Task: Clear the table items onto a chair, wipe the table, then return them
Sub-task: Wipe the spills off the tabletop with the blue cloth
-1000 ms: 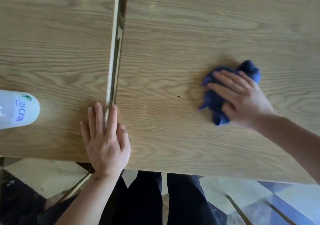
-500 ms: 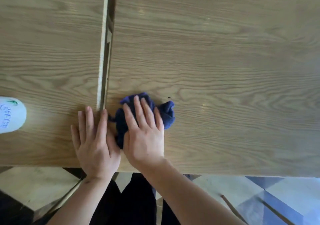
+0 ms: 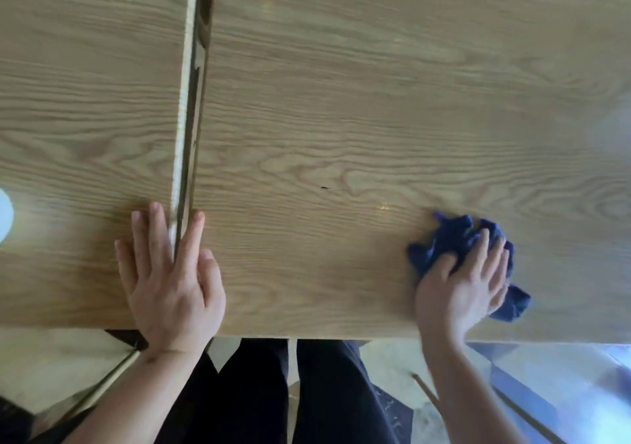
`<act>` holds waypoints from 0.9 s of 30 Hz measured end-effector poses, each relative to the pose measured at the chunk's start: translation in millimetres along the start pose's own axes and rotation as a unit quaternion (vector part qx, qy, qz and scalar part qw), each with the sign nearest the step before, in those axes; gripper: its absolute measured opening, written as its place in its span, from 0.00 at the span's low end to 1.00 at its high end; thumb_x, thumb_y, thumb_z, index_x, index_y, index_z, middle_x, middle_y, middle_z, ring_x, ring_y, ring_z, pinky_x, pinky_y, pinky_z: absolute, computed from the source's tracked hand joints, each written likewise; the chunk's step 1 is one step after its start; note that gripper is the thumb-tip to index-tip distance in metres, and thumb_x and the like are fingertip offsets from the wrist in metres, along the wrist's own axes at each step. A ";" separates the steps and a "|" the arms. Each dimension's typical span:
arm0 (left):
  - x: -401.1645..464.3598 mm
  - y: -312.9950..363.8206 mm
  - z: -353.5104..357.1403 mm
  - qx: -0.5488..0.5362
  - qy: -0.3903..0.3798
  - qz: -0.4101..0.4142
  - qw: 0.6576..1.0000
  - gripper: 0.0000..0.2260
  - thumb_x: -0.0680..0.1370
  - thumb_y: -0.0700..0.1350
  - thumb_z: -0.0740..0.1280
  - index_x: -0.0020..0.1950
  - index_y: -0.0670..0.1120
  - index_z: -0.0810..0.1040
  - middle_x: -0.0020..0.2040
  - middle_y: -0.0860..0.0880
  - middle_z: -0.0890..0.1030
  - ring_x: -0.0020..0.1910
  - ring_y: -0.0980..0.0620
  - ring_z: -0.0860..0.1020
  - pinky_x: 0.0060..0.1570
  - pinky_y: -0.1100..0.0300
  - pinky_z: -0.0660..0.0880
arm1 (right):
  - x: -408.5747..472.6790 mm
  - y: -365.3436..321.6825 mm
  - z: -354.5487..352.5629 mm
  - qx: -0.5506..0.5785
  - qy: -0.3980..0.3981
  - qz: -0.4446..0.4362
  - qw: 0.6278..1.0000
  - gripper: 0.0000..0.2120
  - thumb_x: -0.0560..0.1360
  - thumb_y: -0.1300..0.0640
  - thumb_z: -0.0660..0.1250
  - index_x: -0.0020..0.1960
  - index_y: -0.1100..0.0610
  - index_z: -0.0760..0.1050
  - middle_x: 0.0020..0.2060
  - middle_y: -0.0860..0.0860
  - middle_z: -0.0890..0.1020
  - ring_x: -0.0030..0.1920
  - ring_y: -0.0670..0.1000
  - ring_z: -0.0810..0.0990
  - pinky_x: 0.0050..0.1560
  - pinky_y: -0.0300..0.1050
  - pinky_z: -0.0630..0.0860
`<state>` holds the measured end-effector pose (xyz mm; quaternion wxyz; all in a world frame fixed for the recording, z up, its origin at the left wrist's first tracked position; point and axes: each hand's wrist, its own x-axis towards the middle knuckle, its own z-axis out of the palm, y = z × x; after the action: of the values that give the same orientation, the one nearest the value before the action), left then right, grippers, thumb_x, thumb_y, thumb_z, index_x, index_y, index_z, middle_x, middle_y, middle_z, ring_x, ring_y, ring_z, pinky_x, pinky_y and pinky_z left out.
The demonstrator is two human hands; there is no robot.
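The right hand (image 3: pixel 461 285) lies palm down on a crumpled dark blue cloth (image 3: pixel 457 238), fingers spread and slightly curled over the fabric, pressing it against the wooden table (image 3: pixel 341 102). The cloth is bunched rather than folded; part of it protrudes beyond the fingertips on the far side and another part shows past the outer edge of the hand, near the table's front edge. The left hand (image 3: pixel 170 279) holds nothing: it rests flat and open on the table, fingers extended, straddling the narrow gap (image 3: pixel 191 102) that separates the two tabletop sections. This gap runs from the front edge away from the person. A white rounded object (image 3: pixel 5 214) sits at the extreme left border, mostly cut off and not identifiable. Below the front edge, dark trouser legs (image 3: pixel 256 392) and a pale floor are visible.
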<state>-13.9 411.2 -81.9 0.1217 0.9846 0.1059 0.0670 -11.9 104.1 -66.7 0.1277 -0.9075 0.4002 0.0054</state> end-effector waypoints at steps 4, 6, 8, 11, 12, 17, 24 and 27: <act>2.7 -1.1 -3.4 -0.039 -0.018 -0.016 0.999 0.19 0.82 0.47 0.55 0.73 0.50 0.73 0.79 0.42 0.62 0.80 0.43 0.57 0.77 0.40 0.53 | -66.8 -101.1 27.3 0.009 -0.037 -0.057 0.998 0.31 0.75 0.52 0.57 0.78 0.53 0.61 0.79 0.54 0.58 0.79 0.54 0.54 0.77 0.56 0.49; 4.3 0.1 -9.0 -0.083 -0.030 -0.044 0.995 0.21 0.83 0.49 0.50 0.72 0.50 0.74 0.79 0.45 0.62 0.80 0.47 0.56 0.78 0.42 0.51 | -96.7 -135.5 37.6 0.007 -0.071 -0.190 0.979 0.31 0.76 0.52 0.56 0.78 0.53 0.60 0.79 0.55 0.58 0.80 0.54 0.53 0.78 0.55 0.49; 6.2 -1.1 -16.0 -0.156 -0.052 -0.080 0.983 0.23 0.83 0.50 0.46 0.74 0.48 0.71 0.79 0.47 0.63 0.80 0.51 0.56 0.79 0.45 0.50 | -129.0 -147.0 41.7 0.000 -0.131 -0.353 0.926 0.31 0.76 0.52 0.55 0.79 0.53 0.60 0.79 0.55 0.57 0.80 0.54 0.52 0.78 0.55 0.48; 11.6 -12.9 -22.4 -0.289 -0.071 -0.107 0.949 0.23 0.84 0.51 0.47 0.79 0.49 0.59 0.78 0.49 0.64 0.79 0.54 0.59 0.78 0.43 0.54 | -158.2 -119.9 41.7 -0.023 -0.198 -0.544 0.815 0.31 0.76 0.52 0.59 0.78 0.51 0.61 0.79 0.53 0.58 0.79 0.53 0.54 0.78 0.54 0.50; 13.0 -15.2 -22.8 -0.288 -0.074 -0.096 0.950 0.23 0.84 0.51 0.48 0.79 0.49 0.57 0.79 0.48 0.63 0.79 0.53 0.59 0.78 0.42 0.54 | -157.5 -102.4 40.9 -0.027 -0.213 -0.585 0.782 0.30 0.76 0.52 0.59 0.78 0.50 0.62 0.79 0.52 0.59 0.79 0.52 0.54 0.78 0.53 0.51; 2.0 -12.4 -15.2 -0.059 -0.069 0.004 0.996 0.22 0.84 0.47 0.55 0.79 0.48 0.62 0.80 0.43 0.59 0.80 0.45 0.54 0.78 0.45 0.50 | -69.3 12.1 8.9 -0.108 -0.179 -0.674 0.709 0.24 0.77 0.53 0.62 0.74 0.49 0.70 0.76 0.50 0.66 0.77 0.51 0.63 0.76 0.52 0.59; -0.7 -10.1 -8.4 0.031 -0.050 0.026 0.998 0.23 0.83 0.49 0.57 0.78 0.50 0.63 0.80 0.43 0.58 0.80 0.43 0.54 0.78 0.43 0.51 | 55.4 40.6 -26.7 -0.117 -0.107 -0.392 0.906 0.29 0.74 0.55 0.57 0.75 0.53 0.68 0.76 0.54 0.66 0.77 0.56 0.63 0.74 0.60 0.60; 0.2 -9.5 -7.6 0.041 -0.060 0.029 0.997 0.24 0.82 0.50 0.57 0.79 0.50 0.62 0.80 0.42 0.57 0.80 0.43 0.53 0.78 0.42 0.51 | 81.7 -60.8 0.0 -0.060 -0.027 -0.164 0.984 0.31 0.74 0.50 0.53 0.78 0.49 0.61 0.79 0.50 0.59 0.79 0.52 0.54 0.77 0.56 0.51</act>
<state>-16.8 422.0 -76.9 0.0851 0.9937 0.0720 0.0066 87.9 84.2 -62.0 0.0826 -0.9663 0.2417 0.0328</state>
